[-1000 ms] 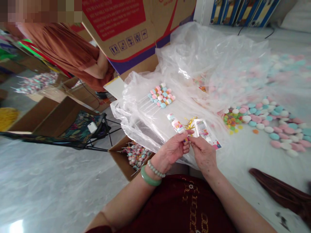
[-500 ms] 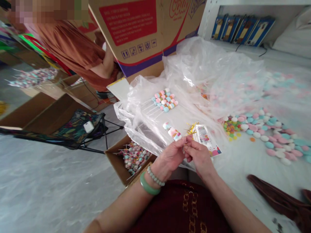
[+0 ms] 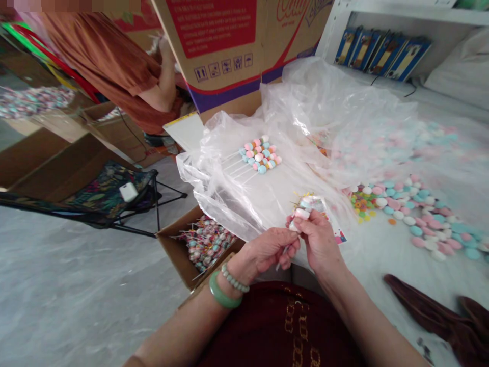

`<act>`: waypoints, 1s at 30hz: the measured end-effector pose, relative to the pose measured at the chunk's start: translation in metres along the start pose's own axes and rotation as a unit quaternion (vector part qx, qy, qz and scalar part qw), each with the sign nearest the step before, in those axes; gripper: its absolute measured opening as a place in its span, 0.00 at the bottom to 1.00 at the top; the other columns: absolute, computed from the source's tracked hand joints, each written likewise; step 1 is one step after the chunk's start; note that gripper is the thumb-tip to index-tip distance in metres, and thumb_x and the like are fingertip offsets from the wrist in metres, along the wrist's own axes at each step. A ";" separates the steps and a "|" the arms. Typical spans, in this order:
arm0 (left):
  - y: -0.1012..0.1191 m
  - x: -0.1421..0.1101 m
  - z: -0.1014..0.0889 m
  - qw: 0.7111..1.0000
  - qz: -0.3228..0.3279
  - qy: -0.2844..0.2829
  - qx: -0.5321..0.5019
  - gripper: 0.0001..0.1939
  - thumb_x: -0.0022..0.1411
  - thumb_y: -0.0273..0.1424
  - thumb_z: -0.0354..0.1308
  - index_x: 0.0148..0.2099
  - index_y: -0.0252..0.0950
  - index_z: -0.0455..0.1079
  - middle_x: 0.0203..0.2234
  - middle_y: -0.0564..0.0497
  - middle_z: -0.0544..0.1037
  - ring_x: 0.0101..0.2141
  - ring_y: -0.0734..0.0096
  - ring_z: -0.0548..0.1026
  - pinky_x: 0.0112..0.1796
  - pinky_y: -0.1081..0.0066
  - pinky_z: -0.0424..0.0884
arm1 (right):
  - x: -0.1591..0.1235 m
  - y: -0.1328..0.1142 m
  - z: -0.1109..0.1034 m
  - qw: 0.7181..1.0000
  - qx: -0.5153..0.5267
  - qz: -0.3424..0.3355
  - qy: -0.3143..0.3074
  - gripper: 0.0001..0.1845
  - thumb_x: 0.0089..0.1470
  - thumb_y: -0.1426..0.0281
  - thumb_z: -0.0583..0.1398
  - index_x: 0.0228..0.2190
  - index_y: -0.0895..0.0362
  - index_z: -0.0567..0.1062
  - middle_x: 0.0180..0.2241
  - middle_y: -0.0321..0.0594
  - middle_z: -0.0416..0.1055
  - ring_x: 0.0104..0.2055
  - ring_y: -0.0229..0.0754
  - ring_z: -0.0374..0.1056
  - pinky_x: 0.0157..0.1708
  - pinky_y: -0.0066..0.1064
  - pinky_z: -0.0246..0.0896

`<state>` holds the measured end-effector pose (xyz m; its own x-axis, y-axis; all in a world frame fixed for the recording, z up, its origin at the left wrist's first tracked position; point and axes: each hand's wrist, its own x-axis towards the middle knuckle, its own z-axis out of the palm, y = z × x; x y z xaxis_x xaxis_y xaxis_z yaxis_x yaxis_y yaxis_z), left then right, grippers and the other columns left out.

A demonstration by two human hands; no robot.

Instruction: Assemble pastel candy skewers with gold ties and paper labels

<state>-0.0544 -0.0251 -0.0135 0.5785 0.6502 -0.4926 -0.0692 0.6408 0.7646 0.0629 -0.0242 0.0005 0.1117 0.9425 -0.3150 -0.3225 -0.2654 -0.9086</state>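
1. Right grip: the right hand (image 3: 320, 242) is closed in a firm pinch on a pastel candy skewer (image 3: 300, 216), with the thumb and fingers around the pink-and-white candies at its upper end.
2. Left grip: the left hand (image 3: 265, 252) is curled beside the skewer's white stick (image 3: 282, 257), which projects below it. The fingers overlap the stick in this view, so it cannot be told whether they clench it.
3. Item position: the skewer is held between both hands, above the front edge of a clear plastic bag (image 3: 229, 188) and ahead of the person's maroon embroidered top (image 3: 282, 326).
4. Adjacent items: gold twist ties (image 3: 303, 195) and a printed card (image 3: 340, 237) lie just beyond the hands. A jade bangle (image 3: 223, 291) and a bead bracelet (image 3: 234, 279) encircle the left wrist.
5. Outer items: a bundle of candy skewers (image 3: 260, 155) lies on the bag. Loose pastel candies (image 3: 420, 224) are spread toward the right side of the white work surface (image 3: 376, 265). A cardboard box (image 3: 171, 244) of lollipops (image 3: 206, 243) stands beyond its left edge.
6. Fault risks: a slack left-hand hold could let the stick pivot or slip, and excess pinch pressure could crack the candies or loosen them on the stick. A dropped skewer could slide on the slick plastic and over the edge.
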 end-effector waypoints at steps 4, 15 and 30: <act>-0.004 0.001 0.004 0.937 0.183 0.242 0.172 0.14 0.54 0.38 0.58 0.21 0.36 0.67 0.16 0.55 0.65 0.19 0.78 0.59 0.22 0.75 0.54 | 0.012 0.006 -0.007 0.997 0.002 -0.028 0.069 0.13 0.39 0.67 0.63 0.30 0.58 0.70 0.26 0.36 0.71 0.26 0.37 0.64 0.26 0.29 0.60; 0.010 0.009 -0.020 0.954 0.104 0.279 -0.030 0.09 0.52 0.35 0.55 0.24 0.36 0.62 0.10 0.61 0.55 0.10 0.84 0.48 0.14 0.77 0.41 | 0.055 0.009 -0.071 0.667 -0.692 -0.272 -0.053 0.15 0.57 0.71 0.50 0.33 0.53 0.77 0.32 0.42 0.68 0.38 0.44 0.62 0.35 0.32 0.56; 0.014 0.020 -0.007 0.968 0.048 0.217 -0.114 0.07 0.50 0.32 0.56 0.25 0.34 0.63 0.10 0.61 0.58 0.09 0.86 0.48 0.13 0.78 0.40 | 0.021 -0.016 -0.048 0.858 -0.486 -0.168 -0.005 0.08 0.50 0.69 0.54 0.25 0.54 0.72 0.23 0.33 0.69 0.29 0.40 0.64 0.30 0.29 0.54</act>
<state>-0.0498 0.0002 -0.0154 0.1680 0.7903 -0.5892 -0.3125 0.6096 0.7285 0.1157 -0.0101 -0.0049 0.0344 0.9994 0.0082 0.6623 -0.0167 -0.7491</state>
